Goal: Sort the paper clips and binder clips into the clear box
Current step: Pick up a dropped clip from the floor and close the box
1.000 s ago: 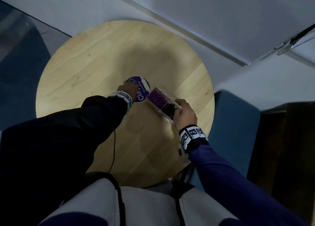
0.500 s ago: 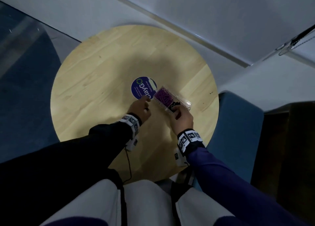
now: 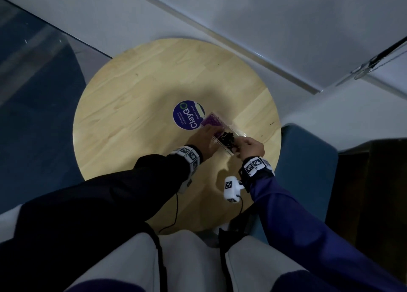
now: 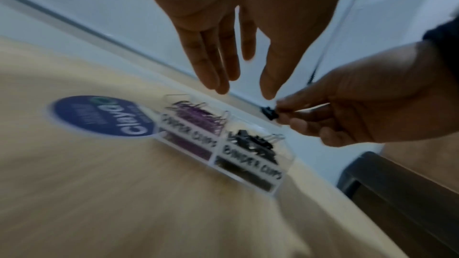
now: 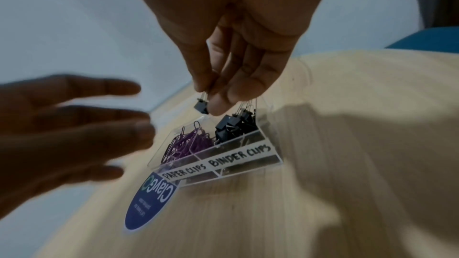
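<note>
- the round table fills the middle of the head view; its near rim is hidden under the sleeves and lap, while its left half and far edge lie bare.
- a blue chair sits just beside the table's right rim, partly cut off by the right arm.
- a round sticker lies flat near the table's centre; both wrist views smear it with blur.
- the box stands on the table touching the sticker's edge, well in from the rim, with two compartments labelled "paper clips" and "binder clips".
- the left hand hovers just above the box with fingers straight and slightly spread, holding nothing; in the head view it covers the box's near-left side, and i cannot tell whether it touches.
- the right hand hangs over the binder side, fingertips pinched together on the wire handles of one clip, which dangles above the box.
- purple paper clips fill the compartment next to the sticker.
- black binder clips are heaped in the other; their count is hard to make out.
</note>
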The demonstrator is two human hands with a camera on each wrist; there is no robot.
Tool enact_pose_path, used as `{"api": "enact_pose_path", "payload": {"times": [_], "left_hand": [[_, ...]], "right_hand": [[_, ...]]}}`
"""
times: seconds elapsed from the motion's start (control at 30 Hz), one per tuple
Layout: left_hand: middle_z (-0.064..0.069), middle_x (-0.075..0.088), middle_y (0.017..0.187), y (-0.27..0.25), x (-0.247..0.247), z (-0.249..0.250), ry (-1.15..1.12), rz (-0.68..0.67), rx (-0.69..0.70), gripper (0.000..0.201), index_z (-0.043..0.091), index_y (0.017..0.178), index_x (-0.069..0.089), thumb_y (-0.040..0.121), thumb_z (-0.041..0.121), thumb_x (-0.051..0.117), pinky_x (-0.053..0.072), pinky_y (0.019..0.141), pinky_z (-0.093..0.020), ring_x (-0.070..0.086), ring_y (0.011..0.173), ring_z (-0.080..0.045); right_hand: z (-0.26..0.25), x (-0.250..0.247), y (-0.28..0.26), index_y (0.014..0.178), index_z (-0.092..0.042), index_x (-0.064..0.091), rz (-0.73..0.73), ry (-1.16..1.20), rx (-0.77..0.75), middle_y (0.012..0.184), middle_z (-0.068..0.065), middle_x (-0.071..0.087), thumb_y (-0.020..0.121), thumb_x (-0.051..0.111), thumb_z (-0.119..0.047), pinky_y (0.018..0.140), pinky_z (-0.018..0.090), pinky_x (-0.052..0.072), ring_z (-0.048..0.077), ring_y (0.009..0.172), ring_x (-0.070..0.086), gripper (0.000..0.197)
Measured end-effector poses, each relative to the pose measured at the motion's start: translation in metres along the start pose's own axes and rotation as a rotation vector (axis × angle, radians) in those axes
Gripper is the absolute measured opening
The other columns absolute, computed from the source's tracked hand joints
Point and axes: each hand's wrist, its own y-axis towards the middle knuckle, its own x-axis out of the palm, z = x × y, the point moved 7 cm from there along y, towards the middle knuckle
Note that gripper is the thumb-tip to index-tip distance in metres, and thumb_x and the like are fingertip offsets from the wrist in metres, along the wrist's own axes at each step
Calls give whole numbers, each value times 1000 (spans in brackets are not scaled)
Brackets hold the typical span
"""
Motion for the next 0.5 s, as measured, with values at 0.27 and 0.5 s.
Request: {"api": "enact_pose_path", "payload": {"times": [0.27, 0.5], "left_hand": [[-9, 46, 137, -92, -30, -140, 363, -339, -536, 38, 28, 131, 51, 94, 19, 52, 42, 100, -40, 43, 126, -31], [-3, 36, 151, -164, -83, -223, 415, -386, -569, 45, 26, 139, 48, 96, 12, 46, 38, 109, -36, 38, 136, -26]], "right_hand": [[-6, 21, 9, 106, -13, 72, -28, -192, 28, 89, 8, 71, 90, 61, -18, 66, 36, 61, 27, 64, 71, 20], [-15, 47, -64, 101, -19, 66, 173, -410, -411, 106, 8, 64, 88, 51, -15, 71, 28, 47, 27, 87, 63, 20]]}}
